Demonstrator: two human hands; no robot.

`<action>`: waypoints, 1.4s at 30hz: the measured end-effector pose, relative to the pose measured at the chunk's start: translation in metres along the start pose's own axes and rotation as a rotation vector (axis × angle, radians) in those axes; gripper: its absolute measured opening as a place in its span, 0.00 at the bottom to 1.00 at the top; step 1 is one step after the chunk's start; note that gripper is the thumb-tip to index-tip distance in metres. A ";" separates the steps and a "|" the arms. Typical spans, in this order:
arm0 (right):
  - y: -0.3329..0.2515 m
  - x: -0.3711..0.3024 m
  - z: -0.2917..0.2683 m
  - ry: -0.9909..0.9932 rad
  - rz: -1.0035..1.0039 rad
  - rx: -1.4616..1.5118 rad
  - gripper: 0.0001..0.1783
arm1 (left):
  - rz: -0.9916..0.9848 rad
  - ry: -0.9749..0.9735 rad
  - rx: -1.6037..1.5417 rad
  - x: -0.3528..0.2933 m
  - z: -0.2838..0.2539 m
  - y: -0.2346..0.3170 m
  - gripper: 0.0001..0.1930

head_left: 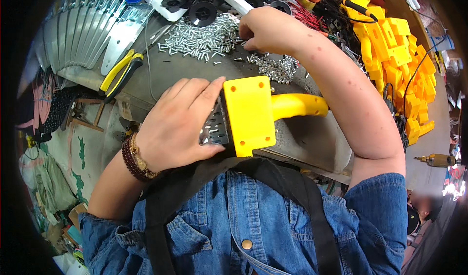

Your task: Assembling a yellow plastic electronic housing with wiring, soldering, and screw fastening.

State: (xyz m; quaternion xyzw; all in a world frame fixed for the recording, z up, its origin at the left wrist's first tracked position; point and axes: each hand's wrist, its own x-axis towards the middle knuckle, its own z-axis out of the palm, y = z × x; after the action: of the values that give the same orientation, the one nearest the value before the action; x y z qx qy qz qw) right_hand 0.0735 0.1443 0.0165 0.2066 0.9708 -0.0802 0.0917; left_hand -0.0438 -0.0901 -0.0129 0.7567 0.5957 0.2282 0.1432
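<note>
My left hand (pixel 173 124) is wrapped around a yellow plastic part with a handle (pixel 251 114), gripping it by its left side. The part's square face has a hole near each corner, and its curved handle points right. Between my fingers and the yellow face shows a slotted shiny metal piece (pixel 214 126). My right hand (pixel 273 31) reaches to the far side of the bench, its fingers curled down beside a pile of silver rivet-like pieces (pixel 200 38). Whatever those fingertips hold is hidden. A smaller heap of short metal fasteners (pixel 277 69) lies just below that hand.
Yellow-and-black pliers (pixel 119 75) lie at left, near fanned metal strips (pixel 83 36). Black spools (pixel 202 14) stand behind the rivets. Many yellow plastic parts (pixel 397 55) are heaped at right. A screwdriver-like tool with a brass-coloured body (pixel 434 160) is at far right.
</note>
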 end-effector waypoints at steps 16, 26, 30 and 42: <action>-0.006 -0.033 -0.006 0.186 -0.067 0.395 0.06 | 0.001 0.205 0.336 0.063 0.008 -0.063 0.08; -0.040 -0.093 -0.026 -0.031 0.007 0.512 0.07 | 0.128 0.310 -0.178 0.033 0.001 -0.008 0.04; -0.044 -0.087 -0.027 0.022 -0.024 0.313 0.09 | 0.134 0.306 -0.151 0.033 0.004 -0.009 0.05; -0.035 -0.125 -0.015 0.262 -0.117 0.447 0.07 | -0.149 0.315 -0.552 0.031 0.015 -0.018 0.11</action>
State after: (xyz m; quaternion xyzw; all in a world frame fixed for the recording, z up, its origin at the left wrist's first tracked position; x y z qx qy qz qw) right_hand 0.1691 0.0670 0.0615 0.1739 0.9429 -0.2702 -0.0876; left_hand -0.0457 -0.0549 -0.0290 0.5987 0.5800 0.4844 0.2653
